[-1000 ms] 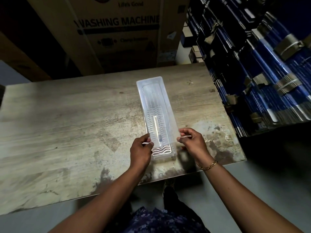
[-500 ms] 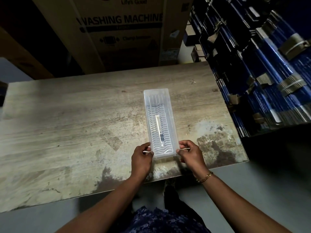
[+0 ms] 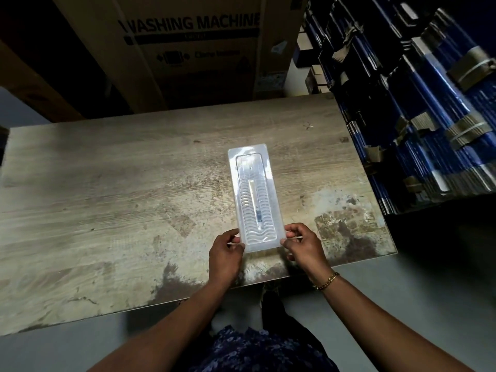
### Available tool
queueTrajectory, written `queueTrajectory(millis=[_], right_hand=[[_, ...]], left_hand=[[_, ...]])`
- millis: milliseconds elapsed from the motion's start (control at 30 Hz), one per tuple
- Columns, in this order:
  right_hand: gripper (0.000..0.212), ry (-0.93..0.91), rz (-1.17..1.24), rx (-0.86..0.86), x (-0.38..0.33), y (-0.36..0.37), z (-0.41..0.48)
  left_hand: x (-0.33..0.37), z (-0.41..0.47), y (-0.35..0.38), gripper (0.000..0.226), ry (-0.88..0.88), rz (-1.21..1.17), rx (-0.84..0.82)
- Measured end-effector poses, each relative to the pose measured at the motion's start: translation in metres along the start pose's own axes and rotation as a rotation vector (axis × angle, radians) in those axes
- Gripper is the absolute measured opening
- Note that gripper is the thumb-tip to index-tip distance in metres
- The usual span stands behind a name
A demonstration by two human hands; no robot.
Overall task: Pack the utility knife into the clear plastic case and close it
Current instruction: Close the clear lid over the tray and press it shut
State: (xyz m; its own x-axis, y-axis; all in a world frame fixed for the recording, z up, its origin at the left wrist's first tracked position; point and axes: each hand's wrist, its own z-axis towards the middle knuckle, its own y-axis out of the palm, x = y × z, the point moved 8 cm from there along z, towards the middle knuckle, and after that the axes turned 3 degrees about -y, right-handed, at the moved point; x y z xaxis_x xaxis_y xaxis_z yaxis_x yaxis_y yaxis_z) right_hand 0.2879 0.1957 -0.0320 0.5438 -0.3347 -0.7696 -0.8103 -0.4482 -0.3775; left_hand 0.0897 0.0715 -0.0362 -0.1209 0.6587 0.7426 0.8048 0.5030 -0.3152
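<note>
A long clear plastic case (image 3: pixel 243 167) lies flat on the worn wooden table (image 3: pixel 107 200), its long side running away from me. Through the lid I see the utility knife (image 3: pixel 255 205), a pale ribbed body with a small dark slider. My left hand (image 3: pixel 225 253) pinches the near left corner of the case between thumb and fingers. My right hand (image 3: pixel 303 245), with a gold bracelet on the wrist, pinches the near right corner. The lid sits down over the tray.
A large cardboard box (image 3: pixel 193 49) marked "WASHING MACHINE" stands behind the table. Stacks of blue bundles strapped with bands (image 3: pixel 429 103) rise along the right edge. The table's near edge (image 3: pixel 268 283) is just under my wrists, with grey floor (image 3: pixel 402 304) below.
The far end of the case was tilted up off the table a second ago; it has come down and now lies flat. Both hands stayed at the near corners.
</note>
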Motion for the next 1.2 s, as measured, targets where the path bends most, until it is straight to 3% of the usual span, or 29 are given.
queueTrajectory(millis=[200,400,500,667,800,900,1200], right_hand=[[0.024,0.089,0.141,-0.039,0.003,0.005,-0.002],[0.027,0.135,0.125,-0.074,0.001,0.005,0.002],[0.041,0.02,-0.132,-0.101,-0.012,0.0,0.012],[0.084,-0.443,-0.777,-0.245,-0.069,0.006,0.023],[0.105,-0.49,-1.144,-0.419,-0.086,0.018,0.033],[0.106,-0.457,-1.26,-0.477,-0.089,0.021,0.038],[0.104,-0.449,-1.264,-0.454,-0.092,0.023,0.038]], left_hand=[[-0.001,0.002,0.002,0.035,-0.035,-0.01,-0.042],[-0.002,0.009,0.0,0.036,-0.05,0.011,-0.078],[0.011,0.012,-0.003,0.055,0.032,0.151,-0.111],[0.054,0.022,-0.005,0.095,0.391,0.7,-0.153],[0.067,0.034,0.002,0.111,0.452,1.015,-0.241],[0.067,0.039,0.005,0.115,0.44,1.148,-0.257],[0.073,0.041,0.008,0.116,0.442,1.245,-0.239]])
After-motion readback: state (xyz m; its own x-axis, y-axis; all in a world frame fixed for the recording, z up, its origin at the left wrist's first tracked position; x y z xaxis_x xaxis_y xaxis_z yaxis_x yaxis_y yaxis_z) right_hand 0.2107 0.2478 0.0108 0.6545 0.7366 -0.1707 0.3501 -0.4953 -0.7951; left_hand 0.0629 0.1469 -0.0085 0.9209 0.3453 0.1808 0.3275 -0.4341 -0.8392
